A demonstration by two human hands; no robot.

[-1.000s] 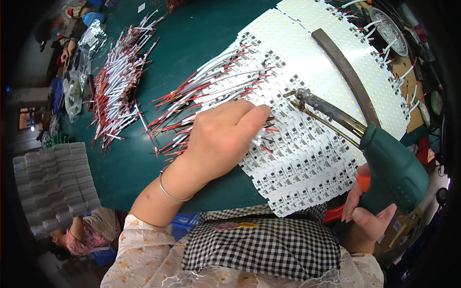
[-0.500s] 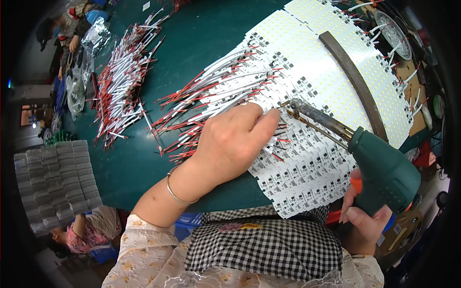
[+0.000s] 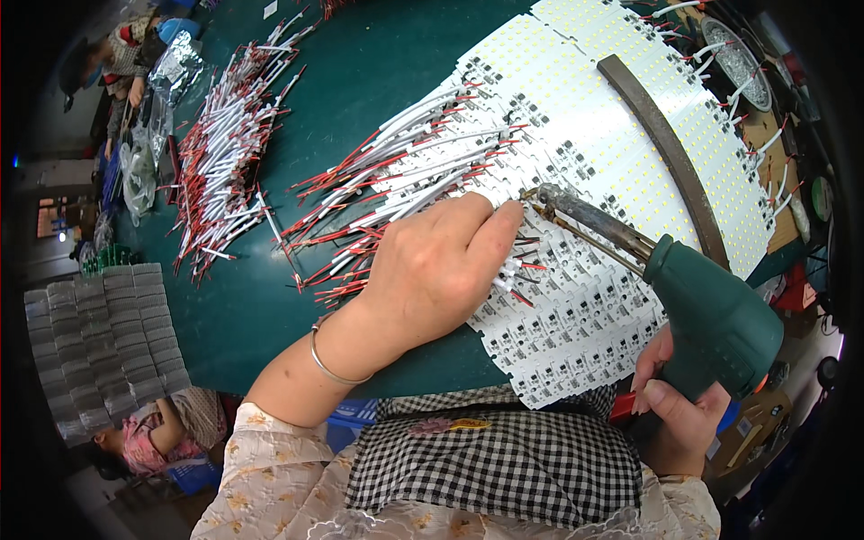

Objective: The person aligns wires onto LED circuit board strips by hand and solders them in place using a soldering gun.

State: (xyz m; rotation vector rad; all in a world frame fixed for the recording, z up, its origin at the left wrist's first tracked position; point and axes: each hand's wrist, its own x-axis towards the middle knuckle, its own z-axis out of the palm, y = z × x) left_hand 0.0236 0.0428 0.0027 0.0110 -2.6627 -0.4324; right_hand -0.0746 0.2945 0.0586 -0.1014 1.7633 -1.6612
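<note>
A green soldering gun (image 3: 715, 319) is gripped in my right hand (image 3: 684, 418), its barrel slanting up and left. The hot tip (image 3: 533, 195) rests at the boards beside the fingertips of my left hand (image 3: 436, 261). Thumb and forefinger of that hand are pinched together on a wire, mostly hidden by the fingers. Beneath them spreads a sheet of overlapping white LED boards (image 3: 576, 324) with small black parts and yellow dots. White-sleeved wires with red and black ends (image 3: 418, 126) lie in rows across the boards' left side.
A large pile of similar wires (image 3: 225, 153) lies on the green table (image 3: 360, 45) at left. A dark curved metal bar (image 3: 666, 144) rests across the boards. A round metal dish (image 3: 740, 67) stands far right. Stacked grey packs (image 3: 103, 342) and other people (image 3: 162, 436) are at left.
The soldering gun has shifted slightly left, bringing its tip closer to my left fingertips. My left hand stays almost in place.
</note>
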